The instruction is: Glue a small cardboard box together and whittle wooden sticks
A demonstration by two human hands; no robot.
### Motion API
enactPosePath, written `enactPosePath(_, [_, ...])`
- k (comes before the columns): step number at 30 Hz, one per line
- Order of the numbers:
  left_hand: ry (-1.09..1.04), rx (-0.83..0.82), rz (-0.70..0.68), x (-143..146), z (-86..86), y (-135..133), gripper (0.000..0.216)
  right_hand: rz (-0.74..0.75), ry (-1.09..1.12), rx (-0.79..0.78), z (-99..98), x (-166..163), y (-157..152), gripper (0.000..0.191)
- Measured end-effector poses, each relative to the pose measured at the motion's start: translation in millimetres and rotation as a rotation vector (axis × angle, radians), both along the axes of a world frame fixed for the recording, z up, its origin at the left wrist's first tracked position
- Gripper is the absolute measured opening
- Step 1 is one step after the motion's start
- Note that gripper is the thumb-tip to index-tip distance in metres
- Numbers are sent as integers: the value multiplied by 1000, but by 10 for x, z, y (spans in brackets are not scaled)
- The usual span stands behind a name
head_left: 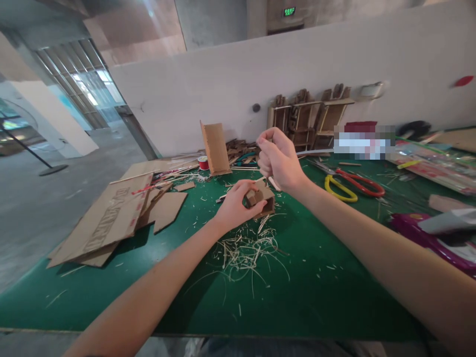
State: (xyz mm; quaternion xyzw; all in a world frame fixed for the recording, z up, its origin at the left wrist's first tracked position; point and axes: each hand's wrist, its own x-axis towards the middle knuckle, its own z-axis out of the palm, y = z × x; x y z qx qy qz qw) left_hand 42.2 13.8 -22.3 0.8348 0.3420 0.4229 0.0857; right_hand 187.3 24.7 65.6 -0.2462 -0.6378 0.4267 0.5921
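Observation:
My left hand (235,204) is closed around a small brown cardboard piece (262,197), held just above the green table (316,287). Right above it, my right hand (279,159) is a fist gripping a thin stick-like tool (274,183); its lower end points down at the cardboard piece. Beneath both hands lies a pile of thin pale shavings (247,250).
Flat cardboard sheets (119,213) lie at the table's left. An upright cardboard piece (216,148), a red tape roll (203,162) and cardboard models (308,116) stand by the back wall. Scissors with red and yellow handles (349,186) lie to the right, with a purple package (431,238) further right.

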Motion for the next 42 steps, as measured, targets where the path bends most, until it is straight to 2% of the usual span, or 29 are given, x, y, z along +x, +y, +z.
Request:
enactPosePath(4, [4, -47, -24, 10, 9, -8, 30, 3, -4, -50, -44, -22, 34, 32])
enactPosePath(8, [53, -111, -57, 25, -1, -4, 49, 15, -6, -83, -32, -47, 21, 29])
enactPosePath(11, [116, -120, -79, 38, 10, 2, 53, 36, 7, -84, -27, -55, 18, 25])
enactPosePath(18, [218, -184, -3, 126, 215, -39, 55, 43, 48, -84, -69, -33, 56, 20])
enactPosePath(25, [253, -252, -2, 212, 276, -11, 47, 28, 56, -131, -46, -31, 21, 5])
enactPosePath(29, [225, -222, -10, 206, 282, -29, 37, 3, 27, -108, -47, -46, -1, 7])
enactPosePath(37, [187, -265, -38, 212, 281, -29, 35, -49, -52, 24, -188, -41, 23, 11])
enactPosePath(42, [179, -277, -51, 210, 268, -14, 34, -42, 21, -14, -206, -43, 13, 13])
